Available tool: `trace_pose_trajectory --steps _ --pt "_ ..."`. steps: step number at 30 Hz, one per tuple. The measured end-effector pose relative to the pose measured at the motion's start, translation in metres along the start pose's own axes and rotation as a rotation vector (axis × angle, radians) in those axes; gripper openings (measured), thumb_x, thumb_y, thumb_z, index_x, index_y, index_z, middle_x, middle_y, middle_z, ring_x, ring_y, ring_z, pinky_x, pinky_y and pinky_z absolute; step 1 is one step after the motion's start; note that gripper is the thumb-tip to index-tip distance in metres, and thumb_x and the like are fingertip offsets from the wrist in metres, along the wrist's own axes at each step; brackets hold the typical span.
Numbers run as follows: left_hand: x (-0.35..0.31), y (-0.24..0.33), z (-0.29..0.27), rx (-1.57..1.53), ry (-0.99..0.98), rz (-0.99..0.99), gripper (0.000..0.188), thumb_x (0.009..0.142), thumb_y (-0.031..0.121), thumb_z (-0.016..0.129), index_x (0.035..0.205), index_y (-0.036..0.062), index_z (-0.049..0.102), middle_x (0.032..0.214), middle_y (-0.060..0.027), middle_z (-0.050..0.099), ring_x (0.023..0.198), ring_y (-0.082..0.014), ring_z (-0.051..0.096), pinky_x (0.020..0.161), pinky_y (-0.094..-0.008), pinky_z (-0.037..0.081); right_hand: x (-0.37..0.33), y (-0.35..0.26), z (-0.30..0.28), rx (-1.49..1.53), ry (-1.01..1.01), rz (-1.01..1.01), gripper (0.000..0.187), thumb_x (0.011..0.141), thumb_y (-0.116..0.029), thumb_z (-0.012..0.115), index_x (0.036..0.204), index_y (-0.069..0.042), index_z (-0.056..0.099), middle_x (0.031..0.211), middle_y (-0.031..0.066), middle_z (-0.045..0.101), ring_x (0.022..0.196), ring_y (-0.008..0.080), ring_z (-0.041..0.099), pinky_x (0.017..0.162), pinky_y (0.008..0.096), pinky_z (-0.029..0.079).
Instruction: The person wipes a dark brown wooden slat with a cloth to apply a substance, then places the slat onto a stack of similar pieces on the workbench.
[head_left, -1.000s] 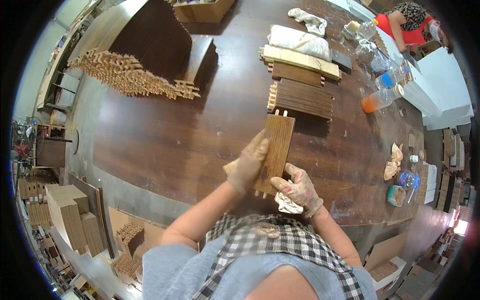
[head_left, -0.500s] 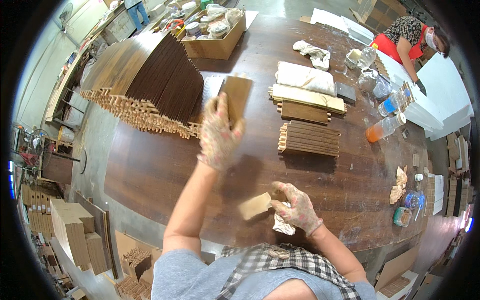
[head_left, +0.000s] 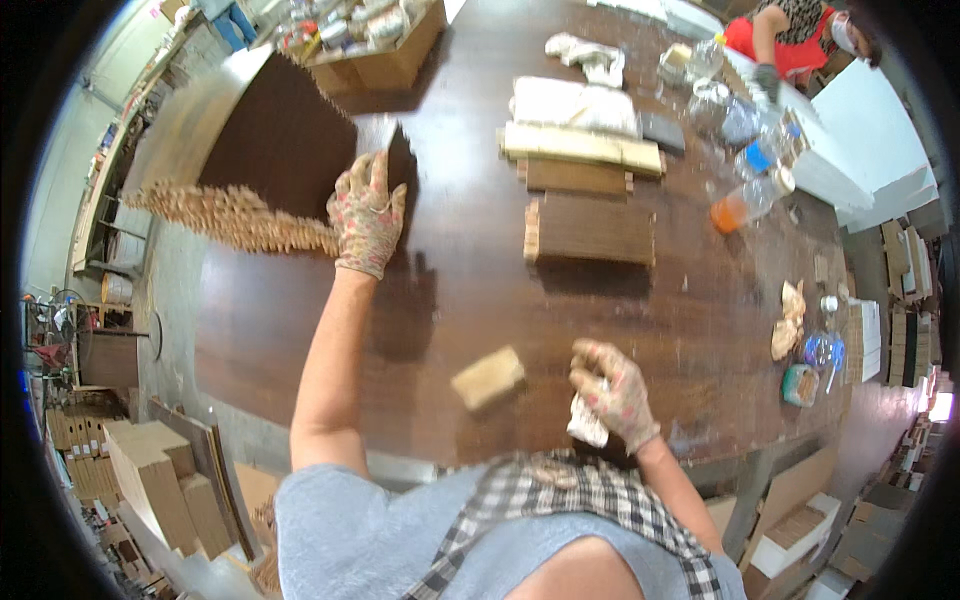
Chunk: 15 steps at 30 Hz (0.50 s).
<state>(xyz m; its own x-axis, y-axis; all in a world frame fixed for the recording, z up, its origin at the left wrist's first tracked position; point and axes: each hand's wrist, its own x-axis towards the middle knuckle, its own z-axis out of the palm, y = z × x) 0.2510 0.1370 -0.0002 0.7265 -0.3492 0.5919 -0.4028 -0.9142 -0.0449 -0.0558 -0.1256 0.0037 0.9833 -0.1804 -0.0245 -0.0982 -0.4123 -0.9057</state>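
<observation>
My left hand (head_left: pixel 367 218), in a flower-patterned work glove, is at the right end of a large stack of dark brown wooden slats (head_left: pixel 285 130). Its fingers are closed around a dark slat (head_left: pixel 404 165) there, though blur and the glove hide part of the grip. Near the table's front edge, my gloved right hand (head_left: pixel 615 395) has its fingers curled over a crumpled white cloth (head_left: pixel 587 422). Left of that hand, a tan rectangular block (head_left: pixel 488 378) lies on the table, blurred.
Dark slats (head_left: pixel 590 230) lie grouped mid-table, with lighter slats (head_left: pixel 580 148) and a white wrapped bundle (head_left: pixel 572 105) behind. Bottles, one with orange liquid (head_left: pixel 735 212), stand to the right. A carton of containers (head_left: pixel 385 65) is at the back. A co-worker (head_left: pixel 790 45) is at far right.
My left hand has carried a slat left to the big stack. The right hand has moved slightly right with the cloth, away from the tan block. The whole view has shifted.
</observation>
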Motion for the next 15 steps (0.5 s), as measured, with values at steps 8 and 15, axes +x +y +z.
trace_pose_trajectory --steps 8,15 --pt "-0.167 0.08 -0.108 -0.785 -0.676 0.004 0.105 0.071 0.048 0.084 0.154 0.0104 0.033 0.145 -0.0203 0.042 0.131 -0.0397 0.042 0.109 -0.0491 0.039 -0.026 0.022 -0.036 0.443 -0.068 0.36 0.028 0.092 0.0 0.063 0.121 0.001 0.064 0.086 0.0006 0.065 0.075 0.0044 0.058 0.065 0.0197 0.047" --pt "-0.195 0.105 -0.118 -0.884 -0.588 -0.109 0.095 0.072 0.01 0.081 0.153 0.0053 0.032 0.12 -0.0171 0.06 0.107 -0.0344 0.058 0.095 -0.044 0.047 -0.019 -0.01 -0.037 0.113 -0.182 0.042 0.028 0.082 -0.008 0.076 0.11 -0.007 0.07 0.075 -0.0009 0.06 0.068 0.0105 0.058 0.063 0.0265 0.048"
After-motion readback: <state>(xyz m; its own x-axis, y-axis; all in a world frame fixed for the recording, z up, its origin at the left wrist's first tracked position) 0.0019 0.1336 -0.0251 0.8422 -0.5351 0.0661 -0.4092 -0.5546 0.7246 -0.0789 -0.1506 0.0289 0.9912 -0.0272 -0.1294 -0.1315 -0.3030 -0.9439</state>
